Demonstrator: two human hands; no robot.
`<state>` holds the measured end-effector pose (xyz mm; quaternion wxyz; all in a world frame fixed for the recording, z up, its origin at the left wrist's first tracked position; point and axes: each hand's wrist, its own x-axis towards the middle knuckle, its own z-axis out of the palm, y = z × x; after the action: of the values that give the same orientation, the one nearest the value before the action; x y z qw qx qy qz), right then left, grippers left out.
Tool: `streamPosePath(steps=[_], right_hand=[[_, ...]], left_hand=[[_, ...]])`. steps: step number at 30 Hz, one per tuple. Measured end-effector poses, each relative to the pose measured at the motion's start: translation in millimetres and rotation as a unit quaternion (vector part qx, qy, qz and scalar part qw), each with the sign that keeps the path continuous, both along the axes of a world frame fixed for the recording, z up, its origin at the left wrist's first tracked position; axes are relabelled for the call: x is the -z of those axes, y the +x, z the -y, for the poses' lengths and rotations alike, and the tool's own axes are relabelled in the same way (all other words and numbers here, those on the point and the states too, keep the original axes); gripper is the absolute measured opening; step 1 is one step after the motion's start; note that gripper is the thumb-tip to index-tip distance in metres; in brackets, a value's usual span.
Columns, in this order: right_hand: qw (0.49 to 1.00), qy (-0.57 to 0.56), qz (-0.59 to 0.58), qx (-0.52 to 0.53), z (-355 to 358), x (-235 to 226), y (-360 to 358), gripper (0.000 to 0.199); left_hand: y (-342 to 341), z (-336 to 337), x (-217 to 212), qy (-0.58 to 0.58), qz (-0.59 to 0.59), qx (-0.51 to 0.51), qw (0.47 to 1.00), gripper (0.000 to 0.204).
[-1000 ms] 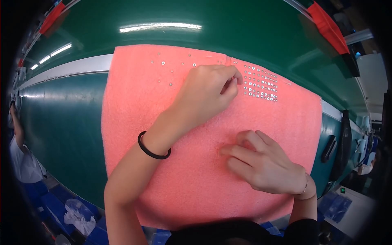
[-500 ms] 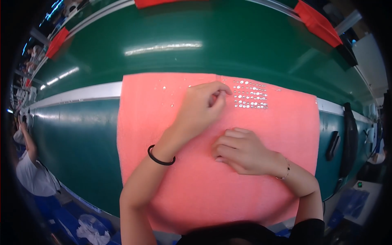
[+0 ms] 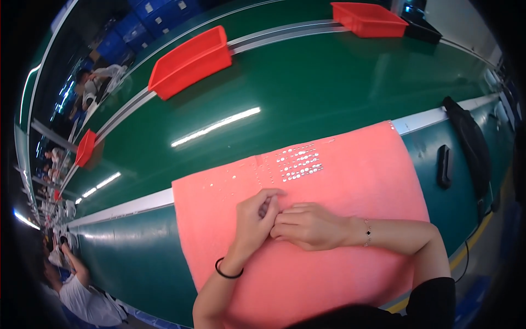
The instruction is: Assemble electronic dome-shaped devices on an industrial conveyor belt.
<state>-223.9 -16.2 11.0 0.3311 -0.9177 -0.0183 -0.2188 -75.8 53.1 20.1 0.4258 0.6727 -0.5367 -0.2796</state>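
Note:
A pink cloth (image 3: 329, 263) covers the work surface before me. Rows of small shiny round pieces (image 3: 300, 164) lie near its far edge, and several loose ones (image 3: 234, 177) are scattered to the left. My left hand (image 3: 255, 218), with a black band on the wrist, rests just below the rows with its fingers curled in a pinch. Right beside it, fingertips close to the left thumb, my right hand (image 3: 309, 226) is closed above the cloth. What either hand holds, if anything, is hidden by the fingers.
Beyond the cloth runs a green belt (image 3: 296, 82) with red trays (image 3: 192, 63) along its far rail. At the right lie a small black object (image 3: 445, 167) and a long black item (image 3: 468, 142). A co-worker in white (image 3: 90, 299) sits at the left.
My left hand has drawn back from beside the rows toward me, and the two hands have come together. The view has tilted up and turned, showing more of the belt and trays.

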Motion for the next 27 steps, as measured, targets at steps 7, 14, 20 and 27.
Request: streamPosePath(steps=[7,14,20,27], right_hand=[[0.967,0.112,0.142,0.18,18.9,-3.1,3.4,0.012],[0.968,0.122,0.137,0.172,22.6,1.5,1.5,0.014],[0.97,0.131,0.1,0.178,37.9,-13.0,-1.6,0.011],[0.939,0.109,-0.051,0.323,125.6,-16.6,-35.1,0.007]], left_hand=[[-3.3,-7.7,-4.9,0.03,-0.178,-0.007,0.984,0.015],[0.4,-5.8,5.8,0.021,-0.104,0.04,0.994,0.016],[-5.3,-4.9,-4.8,0.02,-0.126,0.026,0.991,0.015],[-1.2,-5.5,-3.3,0.042,-0.081,0.067,0.994,0.019]])
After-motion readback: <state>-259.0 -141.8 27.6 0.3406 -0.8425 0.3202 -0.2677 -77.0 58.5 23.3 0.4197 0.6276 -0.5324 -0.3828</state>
